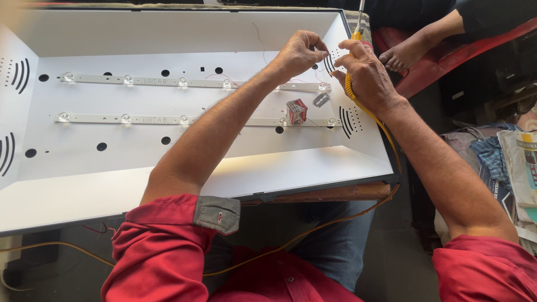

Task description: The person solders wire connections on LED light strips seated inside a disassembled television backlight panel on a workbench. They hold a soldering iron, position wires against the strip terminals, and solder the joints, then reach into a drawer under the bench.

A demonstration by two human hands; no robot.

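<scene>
A wide white backlight tray [168, 162] lies in front of me with two light strips [168, 81] across its floor. My left hand [299, 53] hovers over the tray's right end, fingers pinched on a thin wire [320, 71] near the right wall. My right hand [366, 75] grips a yellow-handled soldering iron [357, 33], tip hidden by my fingers, its orange cord [386, 131] trailing down to my lap. A small red and white box [296, 111] and a small grey cylinder [321, 100] rest on the tray floor below my hands.
Another person's bare foot [405, 53] rests on a red surface at the upper right. Newspapers and cloth [514, 162] are piled at the right. A wooden edge [335, 193] shows under the tray's near rim. Orange cord [56, 246] runs at the lower left.
</scene>
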